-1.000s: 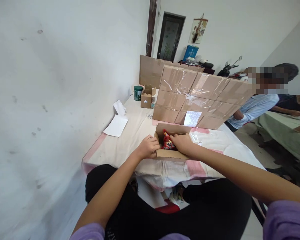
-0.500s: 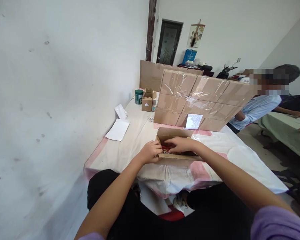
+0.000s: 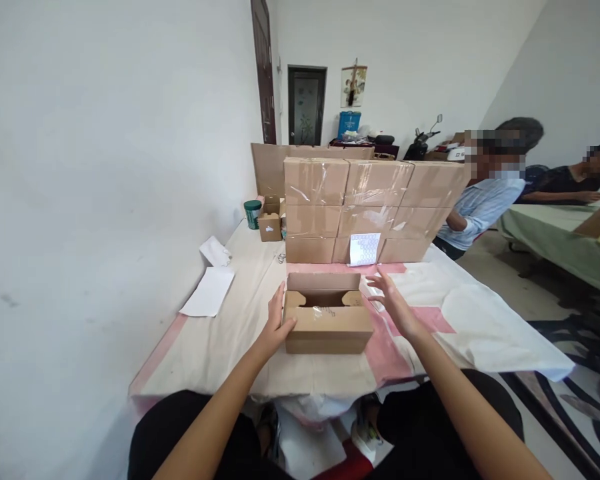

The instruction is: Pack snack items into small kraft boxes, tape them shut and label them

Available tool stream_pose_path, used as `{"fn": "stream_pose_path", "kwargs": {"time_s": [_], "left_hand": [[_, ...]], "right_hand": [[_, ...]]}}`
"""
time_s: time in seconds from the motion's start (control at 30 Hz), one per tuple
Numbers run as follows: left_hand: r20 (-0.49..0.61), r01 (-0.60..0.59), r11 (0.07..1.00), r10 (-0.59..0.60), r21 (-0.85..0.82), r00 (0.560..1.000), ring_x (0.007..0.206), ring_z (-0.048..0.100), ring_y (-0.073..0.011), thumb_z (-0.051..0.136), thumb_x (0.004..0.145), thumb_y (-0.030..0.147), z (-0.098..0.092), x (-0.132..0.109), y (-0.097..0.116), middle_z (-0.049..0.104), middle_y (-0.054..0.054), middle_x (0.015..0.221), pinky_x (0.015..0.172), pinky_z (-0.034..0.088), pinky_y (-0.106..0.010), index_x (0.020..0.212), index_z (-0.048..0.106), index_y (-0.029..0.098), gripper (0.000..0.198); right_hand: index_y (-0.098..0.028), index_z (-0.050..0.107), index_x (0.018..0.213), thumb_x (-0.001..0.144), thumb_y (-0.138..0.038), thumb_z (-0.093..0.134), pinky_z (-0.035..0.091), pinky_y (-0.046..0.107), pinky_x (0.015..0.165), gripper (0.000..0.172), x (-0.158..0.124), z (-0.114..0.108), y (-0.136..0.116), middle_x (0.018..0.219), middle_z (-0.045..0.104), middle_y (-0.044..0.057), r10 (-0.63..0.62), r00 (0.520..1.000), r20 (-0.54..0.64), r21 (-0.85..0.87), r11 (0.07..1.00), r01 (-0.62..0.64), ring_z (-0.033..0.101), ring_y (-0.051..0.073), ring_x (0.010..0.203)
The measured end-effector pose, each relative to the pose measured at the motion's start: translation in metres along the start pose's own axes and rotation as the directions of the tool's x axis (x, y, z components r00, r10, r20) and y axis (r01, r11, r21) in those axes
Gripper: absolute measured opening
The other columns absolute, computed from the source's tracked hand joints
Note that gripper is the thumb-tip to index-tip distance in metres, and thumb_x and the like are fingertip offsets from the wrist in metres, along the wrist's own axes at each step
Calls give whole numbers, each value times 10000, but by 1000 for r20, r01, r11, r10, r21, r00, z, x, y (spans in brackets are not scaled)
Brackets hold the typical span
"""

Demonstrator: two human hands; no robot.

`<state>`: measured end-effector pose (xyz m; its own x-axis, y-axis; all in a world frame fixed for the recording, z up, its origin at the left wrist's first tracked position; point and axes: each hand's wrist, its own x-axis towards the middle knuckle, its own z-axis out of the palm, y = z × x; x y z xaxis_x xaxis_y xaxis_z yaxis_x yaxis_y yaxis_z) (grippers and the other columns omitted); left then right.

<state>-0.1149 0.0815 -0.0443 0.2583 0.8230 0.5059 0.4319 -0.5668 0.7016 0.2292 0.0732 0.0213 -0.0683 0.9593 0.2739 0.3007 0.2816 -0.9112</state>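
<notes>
A small brown cardboard box stands on the cloth-covered table in front of me. Its front flap is folded partly over the opening and its back flap stands up; what lies inside is hidden. My left hand rests against the box's left end, thumb on the front corner and fingers stretched. Just off the right end is my right hand, fingers spread and holding nothing. Behind the box, a sheet of round stickers leans on a wall of taped cartons.
White papers lie at the table's left, beside the wall. A green tub and a small open carton stand at the back left, near scissors. Beyond the cartons, a person in a light blue shirt is at the right.
Both hands have come out of the box and moved to its two ends. The front flap now lies partly over the opening. My view has turned and levelled.
</notes>
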Motion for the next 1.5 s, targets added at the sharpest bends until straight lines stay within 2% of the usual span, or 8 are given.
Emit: {"fn": "stream_pose_path", "kwargs": {"time_s": [0.33,0.5,0.67,0.83,1.13,1.27,1.4,1.5], "left_hand": [[59,-240,934,233,265,971,1259,551,-301,543,968,455,-26,-2,-14,643,-105,1337,1062,460,-524,1435,501,299,494],[124,-217,896,183,388,975,1215,558,-299,454,993,415,-31,7,-7,549,-106,1441,1005,497,-499,1439,539,320,463],[201,-397,740,345,543,917,1275,513,-335,476,957,218,-32,13,10,628,-75,1317,1067,399,-561,1531,411,410,609],[374,-537,613,386,579,843,1096,621,-322,679,887,388,-32,19,40,653,-119,1242,983,455,-490,1537,414,316,706],[242,-326,543,222,774,944,1091,597,-356,694,847,564,-23,53,52,704,-95,1109,961,413,-513,1134,699,277,406],[170,-226,584,151,780,974,1419,323,-495,696,864,473,30,40,100,536,-152,1455,1049,307,-682,1343,621,303,513],[375,-316,820,135,477,917,1412,348,-481,759,797,502,146,21,125,350,-160,1612,1052,351,-663,1544,375,352,853],[249,-77,938,-11,339,968,1483,253,-483,810,729,481,223,45,111,240,-235,1632,1129,291,-683,1594,204,250,1080]], "right_hand": [[-264,559,1384,1031,-506,377,409,496,1123,466,-11,21,32,1062,771,89,-355,935,16,25,935,354,623,273,1227],[-204,697,1154,1008,-546,336,397,414,1124,518,17,-40,53,1271,685,124,-44,968,-249,-160,987,4,576,264,1260],[-163,725,925,1006,-552,276,466,379,971,600,42,-71,94,1116,715,143,427,849,-311,-142,863,-486,637,275,1085],[-157,714,788,986,-634,301,470,302,728,661,47,-64,107,895,723,110,551,801,-235,-48,816,-576,646,215,786],[-157,651,664,970,-492,399,420,280,654,518,53,-54,103,751,685,74,626,755,-195,30,773,-633,583,175,667],[-159,634,680,966,-439,403,420,273,639,462,53,-51,100,722,684,62,606,773,-190,67,793,-605,583,167,644],[-148,656,698,963,-430,442,428,271,630,442,49,-53,95,734,706,76,594,787,-165,69,803,-592,599,170,640],[-144,679,736,988,-438,434,454,257,666,458,44,-56,93,811,739,83,585,797,-150,37,809,-587,637,167,705]]}}
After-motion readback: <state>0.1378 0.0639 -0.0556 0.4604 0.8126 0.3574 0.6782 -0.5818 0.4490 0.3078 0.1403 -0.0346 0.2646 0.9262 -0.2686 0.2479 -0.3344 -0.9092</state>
